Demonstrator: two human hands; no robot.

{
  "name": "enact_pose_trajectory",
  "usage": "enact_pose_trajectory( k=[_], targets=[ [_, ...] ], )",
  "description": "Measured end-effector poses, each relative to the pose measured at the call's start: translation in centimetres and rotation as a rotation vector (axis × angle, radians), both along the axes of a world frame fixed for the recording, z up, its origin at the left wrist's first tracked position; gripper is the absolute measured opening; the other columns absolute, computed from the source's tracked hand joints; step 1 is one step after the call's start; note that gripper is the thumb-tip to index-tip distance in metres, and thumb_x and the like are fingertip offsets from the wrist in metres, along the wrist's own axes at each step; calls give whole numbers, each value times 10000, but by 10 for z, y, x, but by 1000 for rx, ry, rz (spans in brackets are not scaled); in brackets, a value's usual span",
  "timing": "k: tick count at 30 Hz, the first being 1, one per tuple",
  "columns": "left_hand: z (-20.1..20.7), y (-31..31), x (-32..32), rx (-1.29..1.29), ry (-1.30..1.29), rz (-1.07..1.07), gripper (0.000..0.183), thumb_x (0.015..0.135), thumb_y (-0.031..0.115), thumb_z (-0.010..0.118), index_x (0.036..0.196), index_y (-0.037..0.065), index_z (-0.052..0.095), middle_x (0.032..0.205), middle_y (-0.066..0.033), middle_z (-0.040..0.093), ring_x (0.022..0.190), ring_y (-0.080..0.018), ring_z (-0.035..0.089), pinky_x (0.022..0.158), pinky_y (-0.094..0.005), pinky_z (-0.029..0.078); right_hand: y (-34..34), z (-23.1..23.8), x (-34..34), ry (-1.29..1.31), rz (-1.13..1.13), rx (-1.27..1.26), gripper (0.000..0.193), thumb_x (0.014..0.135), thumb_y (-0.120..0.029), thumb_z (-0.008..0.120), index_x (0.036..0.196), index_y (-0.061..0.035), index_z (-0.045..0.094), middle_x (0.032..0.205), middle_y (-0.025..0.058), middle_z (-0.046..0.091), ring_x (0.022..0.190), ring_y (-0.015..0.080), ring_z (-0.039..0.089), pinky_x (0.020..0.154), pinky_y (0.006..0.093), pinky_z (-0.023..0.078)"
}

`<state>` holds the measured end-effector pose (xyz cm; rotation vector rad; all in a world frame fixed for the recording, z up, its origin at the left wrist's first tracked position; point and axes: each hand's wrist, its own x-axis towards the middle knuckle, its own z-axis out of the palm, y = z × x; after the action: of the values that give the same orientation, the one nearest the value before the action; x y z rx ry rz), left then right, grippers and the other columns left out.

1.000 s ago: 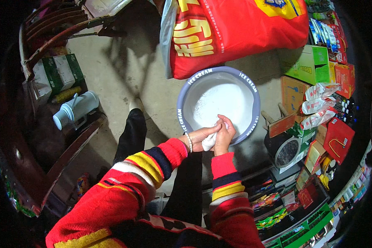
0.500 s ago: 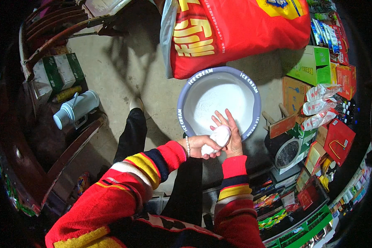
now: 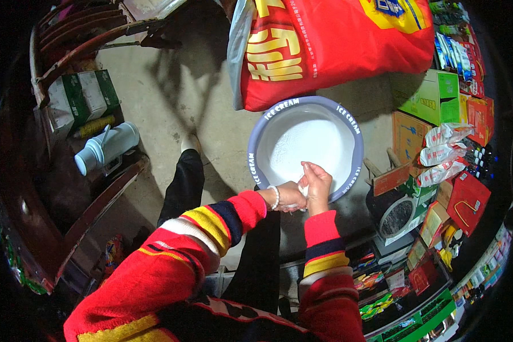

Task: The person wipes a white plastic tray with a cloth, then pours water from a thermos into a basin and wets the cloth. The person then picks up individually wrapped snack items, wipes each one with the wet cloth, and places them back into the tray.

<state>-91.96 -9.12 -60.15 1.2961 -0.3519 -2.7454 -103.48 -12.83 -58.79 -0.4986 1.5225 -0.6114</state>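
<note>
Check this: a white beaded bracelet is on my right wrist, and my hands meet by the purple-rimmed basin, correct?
Not quite: the white beaded bracelet is on your left wrist, as the head view shows. Your hands do meet by the purple-rimmed basin.

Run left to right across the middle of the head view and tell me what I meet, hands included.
Pale blue jug → left trouser leg → left hand → right hand → small wooden board → red carton with a handle.

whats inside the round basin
The basin looks bright white inside; whether that is powder, liquid or bare surface is unclear. The right hand hides part of the near side.
</note>
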Motion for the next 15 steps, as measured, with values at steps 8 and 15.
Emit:
enact_pose_trajectory(
  k=[8, 15],
  targets=[
    [7, -6, -21, -853, -785, -101, 384, 753, 174, 656, 1068, -43, 614, 861, -282, 663, 810, -458, 652, 734, -480, 531, -12, -22, 4, 282, -138, -146, 172, 903, -103, 682, 960, 59, 691, 622, 4, 573, 501, 64, 451, 468, 229, 348],
    [42, -3, 9, 339, 0, 488, 808, 837, 507, 727, 1398, 42, 377, 1286, -178, 547, 956, -271, 670, 745, -372, 580, -15, 39, 2, 476, -35, -362, 189, 937, -105, 632, 1061, 35, 664, 768, 20, 614, 600, 76, 502, 550, 228, 404]
  ],
)
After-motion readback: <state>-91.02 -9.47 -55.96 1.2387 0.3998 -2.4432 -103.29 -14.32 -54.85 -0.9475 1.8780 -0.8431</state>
